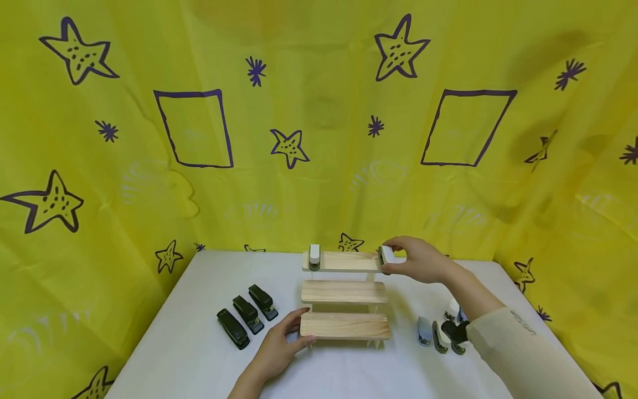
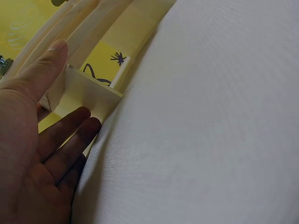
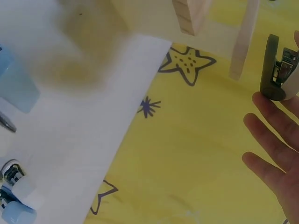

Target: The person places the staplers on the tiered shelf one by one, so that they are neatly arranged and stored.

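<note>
A three-step wooden display rack (image 1: 344, 325) stands mid-table. My left hand (image 1: 277, 348) holds the left end of its lowest step, thumb at the front edge and a finger behind. At the right end of the top step, my right hand (image 1: 417, 259) pinches a small white-and-dark stapler (image 1: 386, 255) between thumb and fingers. In the right wrist view that stapler (image 3: 269, 70) stands on its side, partly cut off by the frame edge, with other fingers spread below. Another white-topped stapler (image 1: 314, 255) sits at the top step's left end.
On the white table (image 1: 184, 310), dark staplers (image 1: 233, 328) lie in a slanted row left of the rack. Several light blue, white and dark staplers (image 1: 424, 331) cluster at the right, partly hidden by the right sleeve (image 1: 523, 349). A yellow patterned curtain (image 1: 324, 194) surrounds the table.
</note>
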Action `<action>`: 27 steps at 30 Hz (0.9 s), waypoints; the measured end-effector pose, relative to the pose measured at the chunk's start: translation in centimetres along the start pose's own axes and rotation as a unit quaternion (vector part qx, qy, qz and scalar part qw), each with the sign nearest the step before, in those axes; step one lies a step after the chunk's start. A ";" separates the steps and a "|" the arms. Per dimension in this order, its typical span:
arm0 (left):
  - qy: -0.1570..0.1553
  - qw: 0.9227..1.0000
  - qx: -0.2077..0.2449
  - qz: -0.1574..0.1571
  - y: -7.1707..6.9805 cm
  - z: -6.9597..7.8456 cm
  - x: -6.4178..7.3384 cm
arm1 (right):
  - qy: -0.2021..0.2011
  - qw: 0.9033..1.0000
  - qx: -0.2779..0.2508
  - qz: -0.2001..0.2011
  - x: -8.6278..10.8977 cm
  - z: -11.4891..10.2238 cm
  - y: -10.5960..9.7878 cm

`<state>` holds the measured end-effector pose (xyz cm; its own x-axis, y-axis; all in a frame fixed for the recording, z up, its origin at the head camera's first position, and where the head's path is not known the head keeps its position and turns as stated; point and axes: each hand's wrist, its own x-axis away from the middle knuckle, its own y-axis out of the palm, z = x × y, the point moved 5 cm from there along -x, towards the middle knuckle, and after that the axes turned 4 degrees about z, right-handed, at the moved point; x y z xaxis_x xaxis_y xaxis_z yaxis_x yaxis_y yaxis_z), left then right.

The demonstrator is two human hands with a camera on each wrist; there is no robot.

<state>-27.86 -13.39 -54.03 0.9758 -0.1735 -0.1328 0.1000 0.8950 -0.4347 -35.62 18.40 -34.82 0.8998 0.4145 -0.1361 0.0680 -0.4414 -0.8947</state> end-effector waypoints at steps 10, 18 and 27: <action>-0.003 1.000 -0.001 -0.001 0.1 -0.2 0.2 | -0.013 1.000 -0.007 -0.007 -1.1 -1.0 0.6; -0.005 1.000 0.001 -0.001 0.1 0.0 0.2 | -0.018 0.999 -0.025 -0.010 -1.8 -1.8 1.0; -0.003 1.000 0.000 -0.001 0.0 0.1 0.1 | -0.025 0.999 -0.030 -0.009 -2.3 -2.7 1.5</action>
<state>-27.75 -13.32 -53.92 0.9766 -0.1739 -0.1267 0.1027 0.8941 -0.4359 -36.43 14.62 -34.71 0.8760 0.4608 -0.1425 0.1105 -0.4794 -0.8706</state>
